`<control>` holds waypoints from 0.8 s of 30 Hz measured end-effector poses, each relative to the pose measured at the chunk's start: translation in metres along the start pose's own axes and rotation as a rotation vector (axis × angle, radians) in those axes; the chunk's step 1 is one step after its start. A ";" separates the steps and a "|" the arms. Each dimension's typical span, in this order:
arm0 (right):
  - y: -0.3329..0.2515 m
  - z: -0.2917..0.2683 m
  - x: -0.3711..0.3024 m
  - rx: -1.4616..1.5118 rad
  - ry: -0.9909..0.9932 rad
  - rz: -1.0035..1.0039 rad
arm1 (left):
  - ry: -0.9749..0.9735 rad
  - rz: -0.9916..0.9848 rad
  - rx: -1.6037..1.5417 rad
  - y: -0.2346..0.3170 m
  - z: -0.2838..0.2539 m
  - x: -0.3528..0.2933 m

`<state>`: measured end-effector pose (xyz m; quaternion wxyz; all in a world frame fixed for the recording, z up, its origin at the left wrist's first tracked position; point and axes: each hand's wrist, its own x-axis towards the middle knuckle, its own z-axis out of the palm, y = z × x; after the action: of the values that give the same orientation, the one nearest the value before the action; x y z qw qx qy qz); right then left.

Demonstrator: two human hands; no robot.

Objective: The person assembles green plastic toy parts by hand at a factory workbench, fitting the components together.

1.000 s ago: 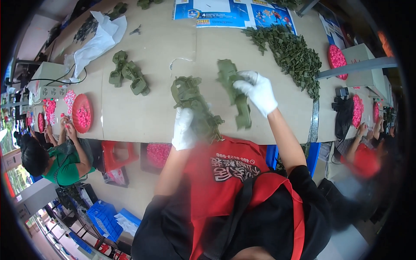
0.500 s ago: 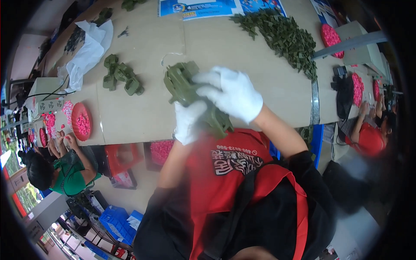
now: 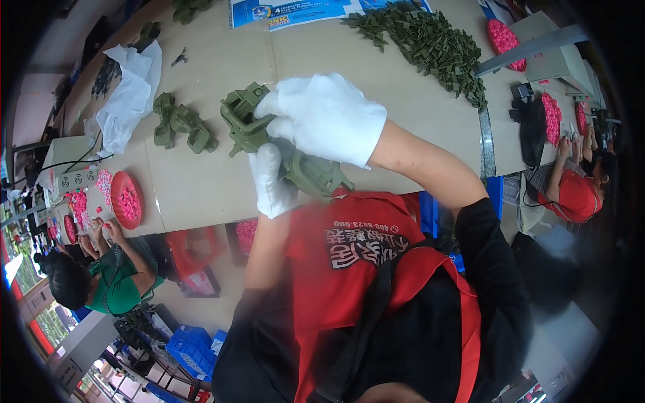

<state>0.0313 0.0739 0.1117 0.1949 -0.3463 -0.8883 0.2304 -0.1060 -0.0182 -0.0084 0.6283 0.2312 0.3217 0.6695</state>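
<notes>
Shifted leftward: olive-green plastic parts (image 3: 245, 117), my left grip (image 3: 273, 185) closed around their near side, apparently for support, my right grip (image 3: 326, 117) curled firmly over them.

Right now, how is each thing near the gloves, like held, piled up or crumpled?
Left grip: gloved, closed on green molded pieces.
Right grip: gloved, pinching them too.
Green molded pieces: held, partly covered by the gloves.
Loose green parts: lying bunched together.
Small green pieces: heaped.
White sheet: crumpled.
Red dish: holding pink pieces.
</notes>
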 end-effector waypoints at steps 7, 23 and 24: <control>0.004 0.004 -0.001 -0.026 0.018 -0.033 | -0.029 0.050 0.083 0.016 0.028 0.003; -0.005 0.005 0.004 0.003 0.050 -0.031 | -0.045 0.072 -0.044 0.009 0.020 0.002; -0.002 0.007 0.004 -0.024 0.068 -0.029 | -0.089 0.047 -0.099 0.011 0.026 0.005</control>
<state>0.0241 0.0734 0.1076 0.2241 -0.3432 -0.8888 0.2052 -0.0957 -0.0101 0.0169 0.6369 0.2370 0.2544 0.6881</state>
